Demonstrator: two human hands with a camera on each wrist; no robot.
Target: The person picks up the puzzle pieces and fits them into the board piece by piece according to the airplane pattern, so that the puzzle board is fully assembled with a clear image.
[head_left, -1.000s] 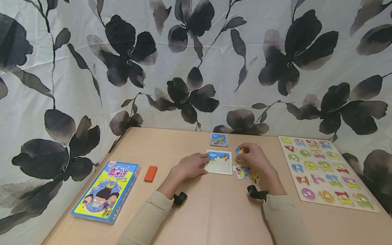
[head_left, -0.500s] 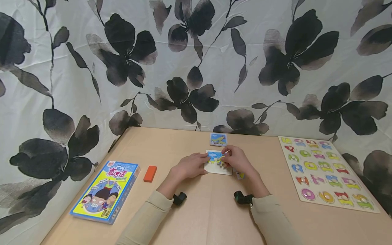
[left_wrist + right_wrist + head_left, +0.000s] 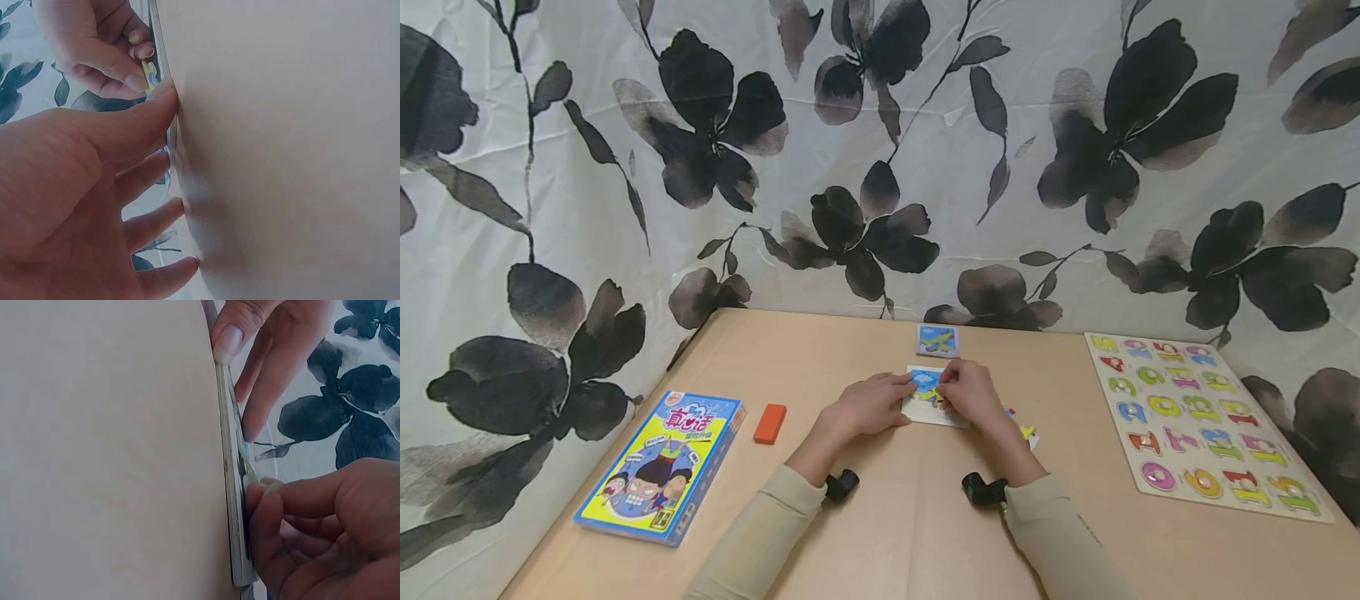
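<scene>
A small jigsaw puzzle board (image 3: 921, 413) with a pale frame lies on the table, part of its blue and yellow picture showing. Along its left side rests my left hand (image 3: 868, 406), fingers extended; the thumb (image 3: 140, 122) touches the near edge. My right hand (image 3: 976, 393) is over the board's right part and pinches a puzzle piece (image 3: 150, 78) between thumb and forefinger, the piece tilted against the board in the right wrist view. Loose puzzle pieces (image 3: 1028, 433) lie right of the board, partly hidden by the right forearm.
Behind the board lies a small picture card (image 3: 937, 341) with a yellow plane. To the left are an orange block (image 3: 770, 424) and a blue-and-yellow box (image 3: 658, 471). A letter-and-number board (image 3: 1202, 425) lies at the right. A floral cloth (image 3: 865, 150) hangs behind the table.
My right hand has moved left from the loose pieces onto the puzzle board, bringing a piece along. The left hand has stayed at the board's left side.
</scene>
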